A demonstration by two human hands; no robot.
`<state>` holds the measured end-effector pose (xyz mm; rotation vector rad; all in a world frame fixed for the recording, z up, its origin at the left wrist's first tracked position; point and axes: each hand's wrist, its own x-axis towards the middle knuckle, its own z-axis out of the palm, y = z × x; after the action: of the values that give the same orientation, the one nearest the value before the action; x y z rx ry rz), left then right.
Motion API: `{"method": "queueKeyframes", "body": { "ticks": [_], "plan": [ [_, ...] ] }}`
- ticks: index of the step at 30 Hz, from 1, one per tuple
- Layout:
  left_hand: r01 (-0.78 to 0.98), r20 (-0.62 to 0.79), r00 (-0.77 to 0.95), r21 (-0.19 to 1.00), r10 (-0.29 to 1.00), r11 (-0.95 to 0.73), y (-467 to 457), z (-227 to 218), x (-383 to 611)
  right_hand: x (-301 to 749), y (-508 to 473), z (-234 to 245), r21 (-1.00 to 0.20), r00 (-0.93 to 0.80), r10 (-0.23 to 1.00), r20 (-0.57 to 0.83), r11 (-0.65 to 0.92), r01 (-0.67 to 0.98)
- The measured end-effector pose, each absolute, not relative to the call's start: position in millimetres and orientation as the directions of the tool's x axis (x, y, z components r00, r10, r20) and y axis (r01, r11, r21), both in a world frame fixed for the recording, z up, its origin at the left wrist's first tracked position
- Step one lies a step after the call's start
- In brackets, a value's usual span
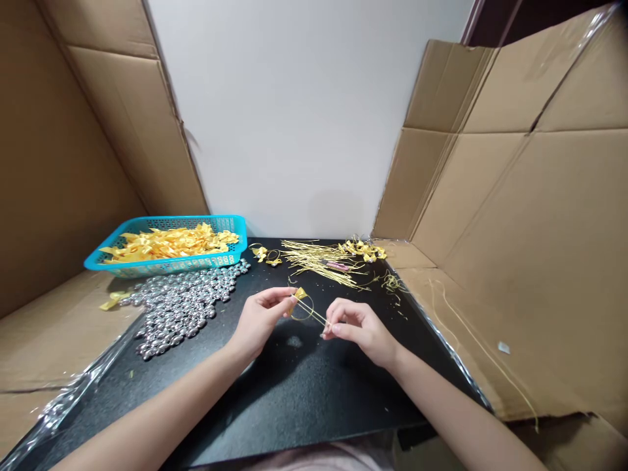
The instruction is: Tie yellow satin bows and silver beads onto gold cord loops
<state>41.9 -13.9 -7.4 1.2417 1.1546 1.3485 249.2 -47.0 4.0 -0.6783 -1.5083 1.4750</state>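
One yellow bow [301,294] at left hand [259,318], gold cord [318,317] across to right hand [360,328]

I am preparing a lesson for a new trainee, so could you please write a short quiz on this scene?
1. What does the blue basket hold?
A) white buttons
B) yellow ribbon pieces
C) wooden clips

2. True or false: the silver beads lie on the far side of the basket, away from the person.

3. Which hand pinches the yellow bow, and what stretches from there to the opposite one?

Key
1. B.
2. False; the silver beads lie on the near side of the basket.
3. The left hand; gold cord stretches from there to the right hand.
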Motion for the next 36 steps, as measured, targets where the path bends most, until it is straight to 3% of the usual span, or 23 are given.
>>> {"method": "queueKeyframes", "body": {
  "ticks": [3, 8, 11, 14, 19, 23, 28, 32, 36],
  "plan": [
    [-0.071, 0.109, -0.056, 0.991, 0.992, -0.113, -12.4, -5.7, 40.7, 248.6, -47.0, 3.2, -0.963, -0.357, 0.916, 0.181, 0.091, -0.254],
    [-0.085, 0.106, -0.044, 0.990, 0.993, -0.109, -12.2, -2.0, 36.6, 251.9, -37.1, 0.1, -0.944, 0.087, 0.994, 0.066, 0.091, -0.317],
    [-0.015, 0.128, -0.015, 0.992, 0.992, -0.128, -16.5, 1.5, 35.9, 252.0, -32.5, -1.1, -0.956, 0.161, 0.986, 0.035, 0.080, -0.281],
    [0.065, 0.199, 0.004, 0.978, 0.980, -0.199, -21.9, 4.3, 37.4, 245.1, -34.2, -3.1, -0.975, 0.075, 0.997, 0.028, 0.044, -0.219],
    [0.148, 0.360, 0.121, 0.915, 0.925, -0.375, -29.0, 5.0, 40.9, 223.6, -40.4, -12.4, -0.961, -0.270, 0.953, -0.136, -0.193, -0.197],
    [0.308, 0.539, 0.256, 0.742, 0.803, -0.596, -33.9, 4.3, 41.3, 214.7, -41.3, -19.1, -0.928, -0.329, 0.938, -0.109, -0.215, -0.305],
    [0.404, 0.582, 0.401, 0.582, 0.708, -0.706, -37.2, 2.1, 41.1, 215.4, -42.7, -17.0, -0.949, -0.421, 0.902, -0.096, -0.211, -0.236],
    [0.409, 0.593, 0.392, 0.573, 0.704, -0.710, -37.9, 2.9, 40.3, 218.5, -43.0, -11.1, -0.966, -0.422, 0.900, -0.110, -0.198, -0.169],
    [0.360, 0.561, 0.337, 0.665, 0.756, -0.654, -39.0, 5.1, 41.5, 221.3, -40.5, -12.0, -0.955, -0.390, 0.915, -0.102, -0.200, -0.220]
  ]
}}
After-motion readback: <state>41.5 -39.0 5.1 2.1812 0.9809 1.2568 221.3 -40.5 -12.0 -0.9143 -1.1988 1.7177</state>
